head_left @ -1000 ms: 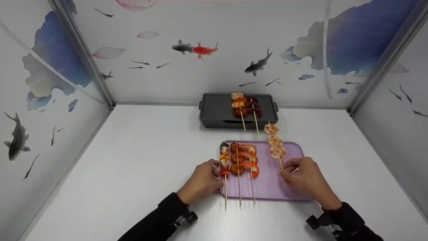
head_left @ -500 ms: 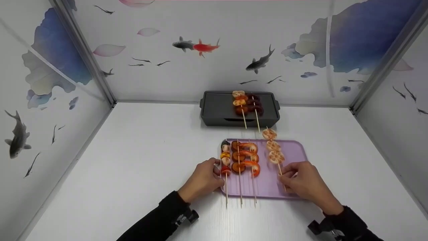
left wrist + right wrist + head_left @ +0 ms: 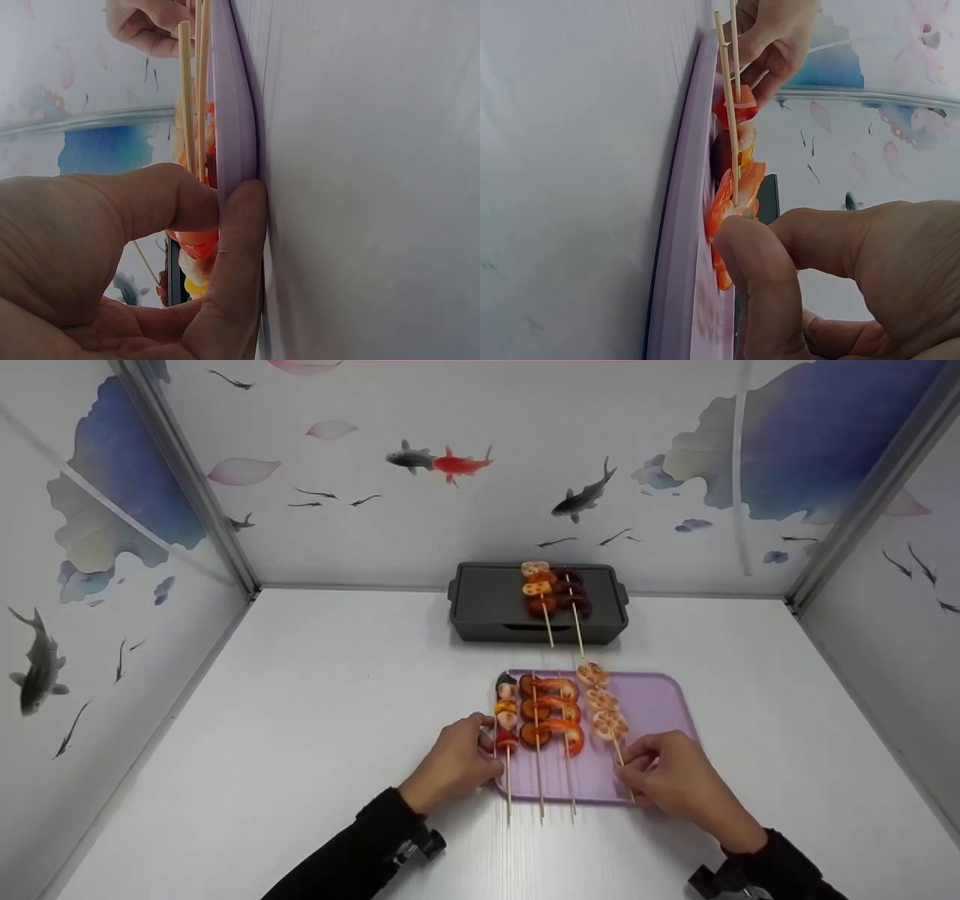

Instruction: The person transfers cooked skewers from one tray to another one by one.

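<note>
Sleeves of black cloth (image 3: 352, 840) came in at the near edge, each wearing a small black wrist-mounted device (image 3: 431, 846); the pale marking by the left one was too small to read. The left hand (image 3: 454, 761) pinched the left edge of a shallow lilac rectangular tray (image 3: 652, 705), thumb above and finger beneath. The right hand (image 3: 667, 776) pinched the thin wooden stick of a skewer of three pale, browned lotus-root slices (image 3: 601, 700), slanting leftward over the tray; whether it touched the tray could not be told. Left of it lay skewers of orange shrimp (image 3: 574, 739), round brown slices (image 3: 535, 711) and multicoloured pieces (image 3: 506, 718). Beyond, a dark grey rectangular grill (image 3: 487, 592) bore two loaded skewers (image 3: 581, 604), before a white fish-printed wall (image 3: 300, 540).
</note>
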A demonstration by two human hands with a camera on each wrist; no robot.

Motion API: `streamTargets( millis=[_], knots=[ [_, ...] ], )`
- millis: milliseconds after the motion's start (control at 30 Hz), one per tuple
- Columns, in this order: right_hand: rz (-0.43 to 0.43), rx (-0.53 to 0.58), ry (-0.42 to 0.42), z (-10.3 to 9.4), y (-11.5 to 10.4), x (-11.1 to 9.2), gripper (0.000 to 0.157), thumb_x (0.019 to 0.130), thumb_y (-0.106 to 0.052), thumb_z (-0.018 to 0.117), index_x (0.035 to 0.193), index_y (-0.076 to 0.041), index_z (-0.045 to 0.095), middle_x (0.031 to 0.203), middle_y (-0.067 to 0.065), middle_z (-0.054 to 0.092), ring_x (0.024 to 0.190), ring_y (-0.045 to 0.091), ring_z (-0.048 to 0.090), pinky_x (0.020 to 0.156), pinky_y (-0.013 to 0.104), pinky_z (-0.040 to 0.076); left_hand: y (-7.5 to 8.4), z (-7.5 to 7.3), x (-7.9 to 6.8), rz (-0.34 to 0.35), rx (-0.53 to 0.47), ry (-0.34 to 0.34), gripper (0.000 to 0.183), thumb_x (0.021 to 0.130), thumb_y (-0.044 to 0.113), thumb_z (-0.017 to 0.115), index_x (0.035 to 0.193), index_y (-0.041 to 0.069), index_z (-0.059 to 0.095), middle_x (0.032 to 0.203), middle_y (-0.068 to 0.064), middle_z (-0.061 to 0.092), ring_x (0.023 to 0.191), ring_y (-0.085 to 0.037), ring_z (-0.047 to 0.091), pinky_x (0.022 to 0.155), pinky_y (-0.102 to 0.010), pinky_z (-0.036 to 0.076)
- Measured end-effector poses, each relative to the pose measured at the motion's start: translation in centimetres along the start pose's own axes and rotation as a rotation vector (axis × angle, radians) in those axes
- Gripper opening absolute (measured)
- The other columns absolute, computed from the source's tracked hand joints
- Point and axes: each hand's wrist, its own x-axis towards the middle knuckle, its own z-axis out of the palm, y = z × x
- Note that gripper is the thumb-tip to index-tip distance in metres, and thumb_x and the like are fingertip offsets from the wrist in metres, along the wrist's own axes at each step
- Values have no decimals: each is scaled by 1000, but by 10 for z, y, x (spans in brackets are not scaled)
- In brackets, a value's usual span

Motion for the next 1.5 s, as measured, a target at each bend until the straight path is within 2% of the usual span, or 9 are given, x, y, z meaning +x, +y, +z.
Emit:
streamTargets(
  millis=[467, 767, 933, 1200, 1367, 1500],
  knots=[
    [-59, -17, -30, 4, -2, -7, 11, 80, -18, 80, 83, -10, 73, 70, 1, 67, 62, 12, 60, 52, 23, 47, 0, -1, 1, -6, -20, -9, 69, 74, 7, 70, 139, -1, 49, 98, -7, 68, 73, -12, 60, 61, -26, 51],
    [-5, -26, -38, 7, -3, -6, 10, 80, -18, 80, 83, -11, 74, 72, 1, 67, 66, 13, 58, 54, 23, 45, 1, 0, 3, -1, 12, -1, 67, 75, 8, 70, 137, -2, 50, 98, -8, 67, 74, -12, 59, 61, -25, 49],
    [12, -21, -51, 8, -3, -7, 13, 79, -21, 82, 84, -12, 74, 73, 1, 67, 66, 14, 60, 53, 24, 47, 2, 0, 3, -14, -24, -11, 68, 75, 6, 71, 138, -2, 48, 98, -10, 67, 70, -13, 61, 58, -27, 52],
    [-44, -1, -84, 10, -2, -7, 21, 79, -28, 84, 88, -11, 76, 75, 1, 69, 65, 13, 61, 51, 24, 47, 1, 1, 2, -30, -59, -14, 69, 73, 2, 70, 139, -3, 48, 98, -9, 67, 69, -14, 62, 58, -28, 53],
    [-39, -10, -88, 11, -2, -8, 21, 79, -30, 83, 88, -13, 76, 75, 0, 70, 66, 12, 62, 52, 24, 48, 1, 2, 1, -17, -67, -11, 68, 73, 2, 70, 137, -3, 48, 97, -9, 67, 70, -13, 61, 58, -27, 53],
    [-51, 14, -101, 12, -1, -10, 20, 81, -30, 82, 89, -13, 76, 76, 1, 71, 61, 13, 65, 51, 26, 51, -1, 1, 0, 22, -29, 2, 66, 74, 5, 70, 136, -3, 50, 97, -10, 67, 72, -12, 60, 60, -26, 51]
  ],
)
